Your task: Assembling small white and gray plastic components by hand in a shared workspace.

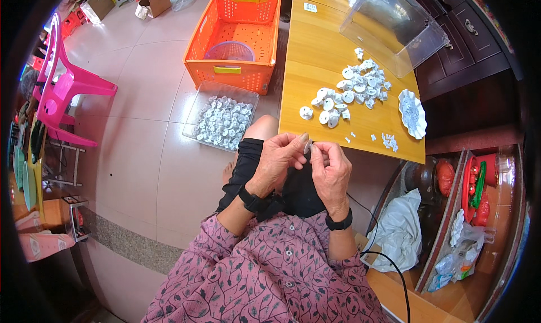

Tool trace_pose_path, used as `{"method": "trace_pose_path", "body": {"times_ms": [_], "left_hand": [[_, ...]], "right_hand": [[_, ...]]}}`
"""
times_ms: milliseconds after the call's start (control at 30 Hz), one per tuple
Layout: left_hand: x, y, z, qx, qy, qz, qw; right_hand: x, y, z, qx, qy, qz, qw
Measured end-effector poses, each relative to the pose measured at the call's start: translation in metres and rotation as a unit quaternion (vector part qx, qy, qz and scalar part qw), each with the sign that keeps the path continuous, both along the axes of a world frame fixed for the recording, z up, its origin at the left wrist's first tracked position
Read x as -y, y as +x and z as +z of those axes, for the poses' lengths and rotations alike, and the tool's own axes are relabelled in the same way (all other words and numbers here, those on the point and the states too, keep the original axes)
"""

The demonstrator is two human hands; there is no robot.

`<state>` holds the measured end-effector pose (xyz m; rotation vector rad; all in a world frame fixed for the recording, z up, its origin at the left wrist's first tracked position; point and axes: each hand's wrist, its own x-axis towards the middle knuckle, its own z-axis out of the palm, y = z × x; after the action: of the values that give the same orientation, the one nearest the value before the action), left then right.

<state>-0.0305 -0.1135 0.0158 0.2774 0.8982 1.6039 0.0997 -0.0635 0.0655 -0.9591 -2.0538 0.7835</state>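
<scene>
My left hand point(277, 158) is closed, thumb and fingers pinching a small round white plastic part point(307, 147) just off the table's near edge. My right hand point(331, 172) meets it there, fingertips pressed together at the part's side; anything in that pinch is too small to make out. Beyond my hands, a pile of similar white plastic parts point(360, 87) lies on the yellow wooden table point(313, 41). To its right, tiny white pieces point(390, 142) are scattered near the edge. A scalloped white dish point(402, 106) holds more tiny pieces.
A clear tray point(190, 123) full of white parts sits on the floor left of my knee. Behind it stands an orange crate point(225, 69) with a purple basket point(231, 51) inside. A clear bin point(417, 52) rests on the table's far right. At left is a pink chair point(73, 92).
</scene>
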Motion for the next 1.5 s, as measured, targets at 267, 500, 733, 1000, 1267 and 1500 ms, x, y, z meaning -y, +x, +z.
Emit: {"method": "trace_pose_path", "body": {"times_ms": [267, 500, 733, 1000, 1267, 1500], "left_hand": [[0.002, 0.000, -0.001, -0.016, 0.006, -0.003, 1.000], [0.004, -0.003, -0.001, -0.015, 0.014, -0.003, 1.000], [0.004, -0.003, -0.002, -0.037, 0.012, -0.003, 0.999], [0.004, -0.007, -0.003, 0.039, 0.024, -0.004, 0.999], [0.005, -0.007, -0.004, 0.043, 0.012, 0.005, 0.999], [0.005, -0.007, -0.003, 0.028, 0.010, -0.002, 1.000]], "right_hand": [[-0.002, 0.000, -0.009, 0.029, 0.029, 0.002, 0.999], [0.002, -0.002, -0.008, 0.041, 0.015, 0.012, 0.999], [0.006, -0.007, -0.006, 0.047, 0.043, -0.008, 0.998], [0.004, -0.007, -0.008, -0.054, -0.149, 0.020, 0.987], [0.005, -0.007, -0.010, -0.085, -0.190, 0.022, 0.978], [0.004, -0.009, -0.016, -0.009, -0.071, 0.018, 0.997]]}}
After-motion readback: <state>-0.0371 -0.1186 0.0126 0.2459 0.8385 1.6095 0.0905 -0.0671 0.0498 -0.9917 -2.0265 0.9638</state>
